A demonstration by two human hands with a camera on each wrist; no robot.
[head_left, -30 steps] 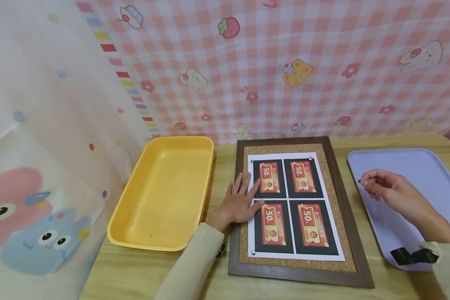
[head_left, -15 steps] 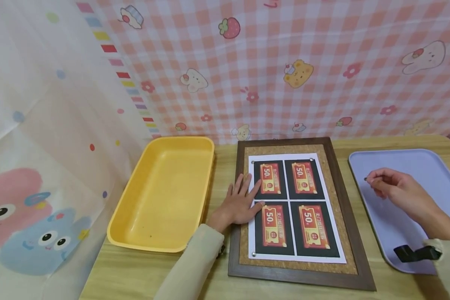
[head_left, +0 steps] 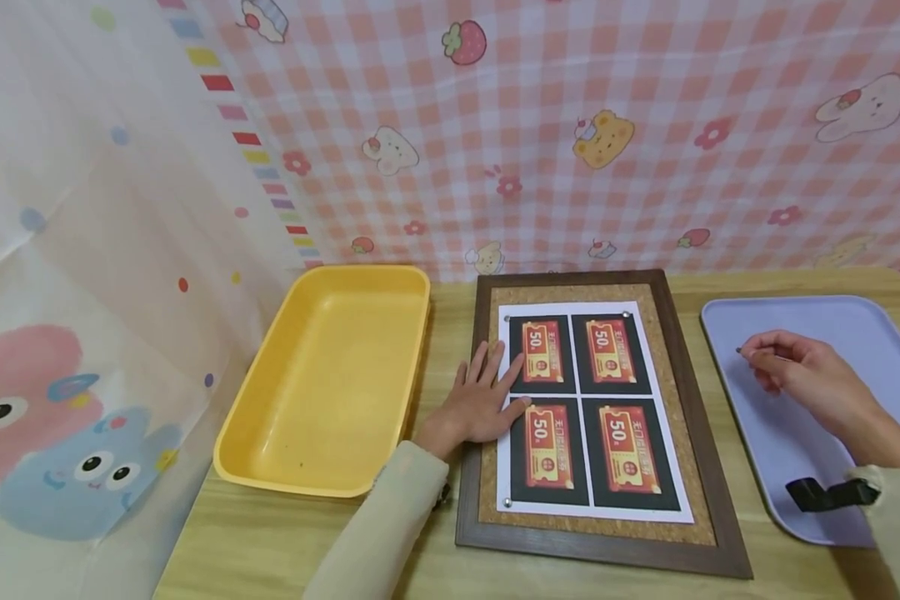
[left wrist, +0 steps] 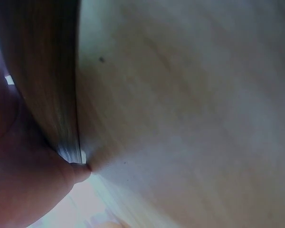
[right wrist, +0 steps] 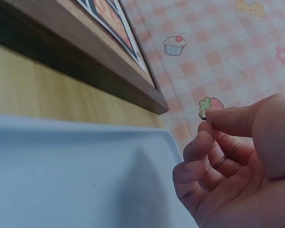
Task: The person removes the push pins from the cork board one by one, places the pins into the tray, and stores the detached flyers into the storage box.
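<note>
My right hand is raised over the lilac tray, pinching a small metal thumbtack between thumb and index finger. The other fingers curl loosely below. With fingers spread, my left hand rests across the left side of a wood-framed cork board, its fingertips on a white printed sheet. Four-panel printing on that sheet shows red "50" coupons on black. Silver tacks sit at its top left, top right and bottom left corners. The left wrist view shows mostly the dark frame edge and tabletop.
A deep yellow tray stands left of the board on the wooden table. Behind rises a pink checked cloth; a pale printed cloth hangs at the left. A black strap circles the right wrist.
My right hand has shifted slightly right and away from the board, still pinching the thumbtack. My left hand stays put on the sheet. The head view has tilted slightly.
</note>
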